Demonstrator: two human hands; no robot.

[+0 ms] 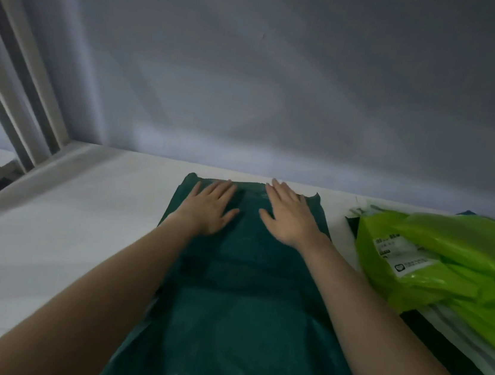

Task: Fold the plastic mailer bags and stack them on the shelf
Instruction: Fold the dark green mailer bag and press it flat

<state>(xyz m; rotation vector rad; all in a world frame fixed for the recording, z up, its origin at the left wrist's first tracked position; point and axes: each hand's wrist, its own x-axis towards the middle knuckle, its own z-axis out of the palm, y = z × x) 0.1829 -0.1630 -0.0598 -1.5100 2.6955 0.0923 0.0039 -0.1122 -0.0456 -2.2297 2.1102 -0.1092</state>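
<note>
A dark green plastic mailer bag (pixel 235 304) lies flat and lengthwise on the white shelf (pixel 57 226), running from the near edge to the back wall. My left hand (pixel 209 206) lies flat on its far left part, fingers straight and spread. My right hand (pixel 288 214) presses flat on its far right part, fingers straight and pointing towards the wall. Neither hand grips the bag. The bag's far edge is slightly ragged at the corners.
A pile of mailer bags lies at the right of the shelf, with a bright green bag (pixel 455 265) bearing a printed label on top. The grey wall (pixel 284 82) closes the back. A metal shelf upright (pixel 27 67) stands at the left.
</note>
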